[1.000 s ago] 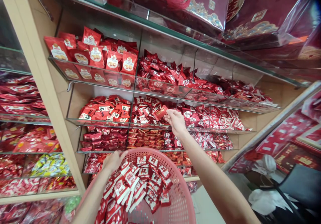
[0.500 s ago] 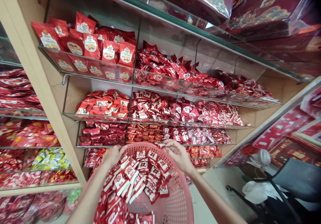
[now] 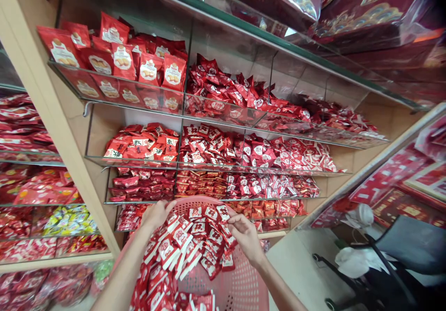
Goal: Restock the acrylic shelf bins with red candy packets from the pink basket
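Note:
A pink perforated plastic basket (image 3: 249, 274) is in front of me, heaped with small red-and-white candy packets (image 3: 181, 236). My left hand (image 3: 155, 216) grips the basket's far left rim, its fingers partly hidden from me. Over the basket's far right side, my right hand (image 3: 244, 234) pinches a small red packet (image 3: 223, 212) with a flower-like print between thumb and fingers. That packet is right above the heap, at the end of a row of similar ones.
Glass-fronted shelves of red packets (image 3: 259, 153) rise just beyond the basket, larger cookie bags (image 3: 123, 60) at upper left. A wooden upright (image 3: 59, 116) divides off another shelf unit. A black office chair (image 3: 411, 246) with a white bag stands at right.
My right hand has moved from the basket's far right rim down and inward over the heap, bringing the packet against the others. My left hand stays at the rim.

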A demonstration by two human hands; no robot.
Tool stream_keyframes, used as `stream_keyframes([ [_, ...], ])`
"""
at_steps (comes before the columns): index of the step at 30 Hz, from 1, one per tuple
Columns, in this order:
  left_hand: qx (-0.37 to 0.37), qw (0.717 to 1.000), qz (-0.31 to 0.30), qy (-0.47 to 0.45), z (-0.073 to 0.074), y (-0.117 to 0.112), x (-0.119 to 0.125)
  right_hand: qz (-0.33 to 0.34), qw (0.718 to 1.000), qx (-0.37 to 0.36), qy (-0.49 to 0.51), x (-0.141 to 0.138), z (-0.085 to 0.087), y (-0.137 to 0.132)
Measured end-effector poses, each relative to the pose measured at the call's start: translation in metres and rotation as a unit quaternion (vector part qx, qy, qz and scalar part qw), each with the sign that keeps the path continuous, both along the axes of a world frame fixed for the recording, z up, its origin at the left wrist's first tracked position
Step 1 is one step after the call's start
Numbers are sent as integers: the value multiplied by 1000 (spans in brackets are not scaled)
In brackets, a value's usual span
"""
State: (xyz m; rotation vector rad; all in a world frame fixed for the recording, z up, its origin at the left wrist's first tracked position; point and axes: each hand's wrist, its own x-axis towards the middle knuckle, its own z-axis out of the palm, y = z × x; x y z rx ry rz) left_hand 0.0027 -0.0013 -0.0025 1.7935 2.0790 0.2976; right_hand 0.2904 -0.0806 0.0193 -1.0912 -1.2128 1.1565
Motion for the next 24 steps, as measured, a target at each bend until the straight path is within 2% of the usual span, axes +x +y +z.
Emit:
stream_keyframes([
  [4, -4, 1000, -2, -4, 1, -1, 0, -18, 1000, -6, -15, -3, -3, -3],
  [10, -4, 1000, -4, 0, 1, 0, 0, -22, 999, -16, 19, -7, -11, -2],
  [17, -9, 1000, -1, -3, 1, 0, 0, -70, 996, -41, 43, 10, -12, 3],
  [24, -9, 1000, -7, -2, 0, 0, -1, -92, 995, -31, -23, 20, -39, 3],
])
